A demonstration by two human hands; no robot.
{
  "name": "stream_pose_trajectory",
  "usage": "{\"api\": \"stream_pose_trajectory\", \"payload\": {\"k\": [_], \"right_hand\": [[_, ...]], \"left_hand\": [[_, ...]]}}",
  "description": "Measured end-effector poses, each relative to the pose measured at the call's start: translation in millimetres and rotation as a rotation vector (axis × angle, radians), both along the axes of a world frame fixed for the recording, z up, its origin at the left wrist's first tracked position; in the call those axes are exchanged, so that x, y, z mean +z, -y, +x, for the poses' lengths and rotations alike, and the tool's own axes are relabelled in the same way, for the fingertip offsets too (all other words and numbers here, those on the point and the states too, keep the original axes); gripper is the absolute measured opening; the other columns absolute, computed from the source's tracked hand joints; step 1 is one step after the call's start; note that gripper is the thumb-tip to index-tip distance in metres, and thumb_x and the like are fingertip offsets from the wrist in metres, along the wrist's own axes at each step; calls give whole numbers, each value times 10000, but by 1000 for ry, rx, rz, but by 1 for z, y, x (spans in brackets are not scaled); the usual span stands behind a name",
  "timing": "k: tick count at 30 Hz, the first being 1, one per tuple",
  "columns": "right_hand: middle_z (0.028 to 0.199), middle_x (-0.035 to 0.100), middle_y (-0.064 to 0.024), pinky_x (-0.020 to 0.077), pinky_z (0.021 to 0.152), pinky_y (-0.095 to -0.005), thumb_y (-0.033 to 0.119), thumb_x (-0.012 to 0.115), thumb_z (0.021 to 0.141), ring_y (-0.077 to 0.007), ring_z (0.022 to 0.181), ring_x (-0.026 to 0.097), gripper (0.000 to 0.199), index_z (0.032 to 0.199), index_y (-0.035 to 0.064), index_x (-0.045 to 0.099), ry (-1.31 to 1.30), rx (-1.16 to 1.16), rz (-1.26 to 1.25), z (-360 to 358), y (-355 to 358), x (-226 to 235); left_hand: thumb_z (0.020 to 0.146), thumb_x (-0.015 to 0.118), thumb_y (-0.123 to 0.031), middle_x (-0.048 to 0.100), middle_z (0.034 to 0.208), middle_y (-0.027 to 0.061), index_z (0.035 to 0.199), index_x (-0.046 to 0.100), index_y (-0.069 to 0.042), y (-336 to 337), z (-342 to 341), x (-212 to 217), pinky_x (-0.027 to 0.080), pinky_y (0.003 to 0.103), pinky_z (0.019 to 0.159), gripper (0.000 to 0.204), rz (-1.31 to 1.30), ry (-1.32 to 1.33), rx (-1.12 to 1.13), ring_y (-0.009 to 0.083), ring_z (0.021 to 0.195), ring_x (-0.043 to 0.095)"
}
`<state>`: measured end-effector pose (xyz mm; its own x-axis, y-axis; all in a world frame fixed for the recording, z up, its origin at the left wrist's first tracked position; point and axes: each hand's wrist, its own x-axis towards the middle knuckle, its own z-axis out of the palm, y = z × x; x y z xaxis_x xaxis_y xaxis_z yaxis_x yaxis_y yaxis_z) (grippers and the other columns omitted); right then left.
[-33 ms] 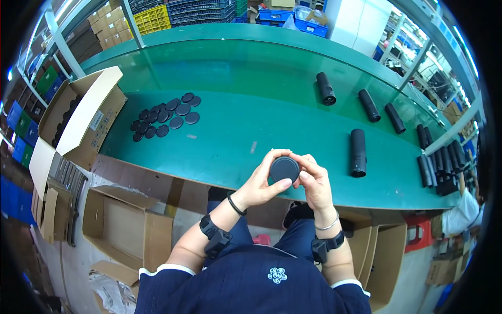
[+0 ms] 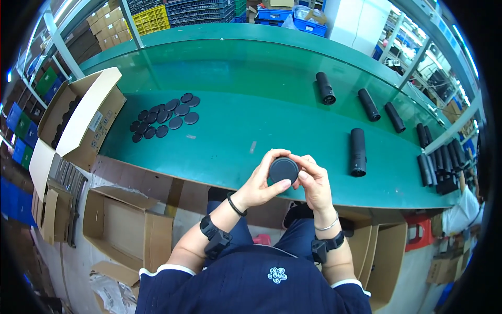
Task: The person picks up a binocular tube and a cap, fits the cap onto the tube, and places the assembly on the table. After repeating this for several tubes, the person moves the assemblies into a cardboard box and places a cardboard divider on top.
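Both hands meet just in front of the near edge of the green table [image 2: 235,152]. Between them is a black round object [image 2: 283,170], seen end-on with its flat circular face toward me. My left hand [image 2: 259,186] wraps it from the left, thumb under the face. My right hand [image 2: 314,180] grips it from the right. My fingers hide whatever lies behind the round face. A heap of several black round caps [image 2: 164,118] lies on the table to the far left. One black tube [image 2: 357,152] lies on the table right of my hands.
Three more black tubes [image 2: 368,103] lie farther back on the right, and a cluster of tubes [image 2: 439,157] sits at the right end. An open cardboard box [image 2: 78,118] stands at the table's left end. Open cartons [image 2: 125,225] stand on the floor. Another person [image 2: 463,209] is at the right edge.
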<state>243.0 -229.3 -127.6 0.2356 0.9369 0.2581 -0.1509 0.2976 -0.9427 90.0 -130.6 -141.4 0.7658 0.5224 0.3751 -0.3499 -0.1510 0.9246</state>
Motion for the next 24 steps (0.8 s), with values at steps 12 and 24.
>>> {"api": "stream_pose_trajectory", "payload": {"k": [12, 24], "right_hand": [[924, 532, -8, 435, 629, -214, 69, 678, 827, -85, 737, 508, 476, 1285, 21, 555, -69, -34, -86, 6, -6, -9], [1069, 580, -175, 479, 825, -364, 120, 693, 778, -248, 957, 597, 826, 1438, 187, 201, 512, -270, -240, 66, -89, -31]], "left_hand": [[739, 730, -236, 549, 1178, 171, 1197, 427, -86, -47, 14, -1, 435, 391, 991, 569, -371, 202, -223, 262, 1113, 554], [981, 483, -366, 496, 1228, 59, 1291, 447, -155, -84, 23, -43, 384, 356, 904, 377, -648, 161, 479, 159, 1104, 464]]}}
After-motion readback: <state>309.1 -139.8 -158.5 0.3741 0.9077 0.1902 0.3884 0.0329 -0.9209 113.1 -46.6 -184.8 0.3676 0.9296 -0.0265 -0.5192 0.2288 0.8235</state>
